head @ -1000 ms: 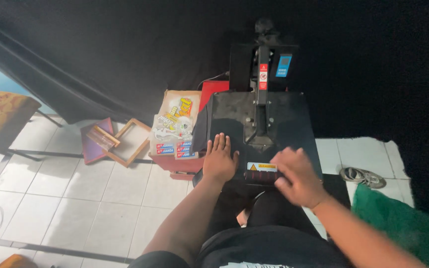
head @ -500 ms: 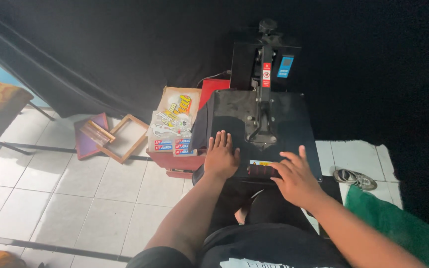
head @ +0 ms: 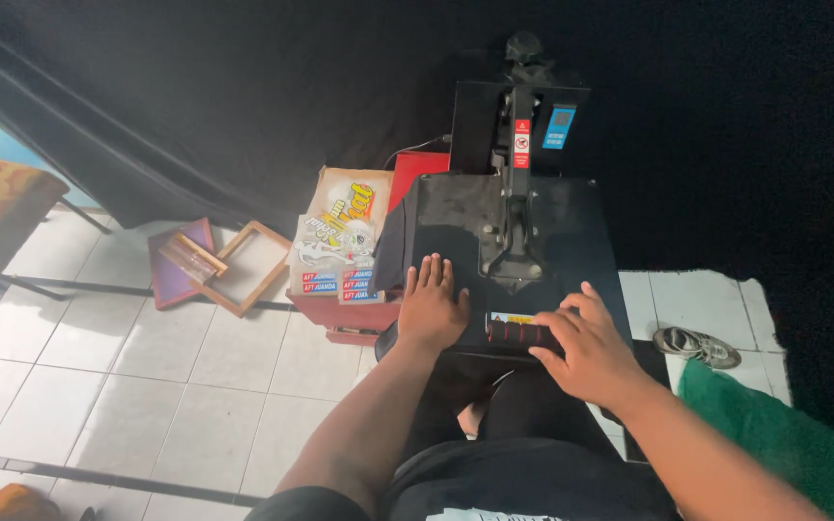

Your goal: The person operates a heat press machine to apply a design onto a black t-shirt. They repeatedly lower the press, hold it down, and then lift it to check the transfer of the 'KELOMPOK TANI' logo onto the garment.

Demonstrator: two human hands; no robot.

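A black heat press (head: 562,227) stands in front of me with its upper plate lowered. My left hand (head: 431,309) lies flat with fingers spread on the plate's front left corner, next to black fabric (head: 396,246) hanging off the left side. My right hand (head: 586,352) curls around the right end of the press handle (head: 516,333), a ribbed dark red grip at the front edge. My legs in dark clothing sit below the machine.
Printed transfer sheets (head: 340,241) lie on a red box left of the press. Wooden frames (head: 243,265) and a purple board (head: 174,265) lie on the white tiled floor. A shoe (head: 697,345) and green cloth (head: 774,434) sit at right. A black curtain (head: 243,87) hangs behind.
My right hand has slid slightly right and down, uncovering the handle's ribbed grip. My left hand stays flat on the plate. The view has shifted a little.
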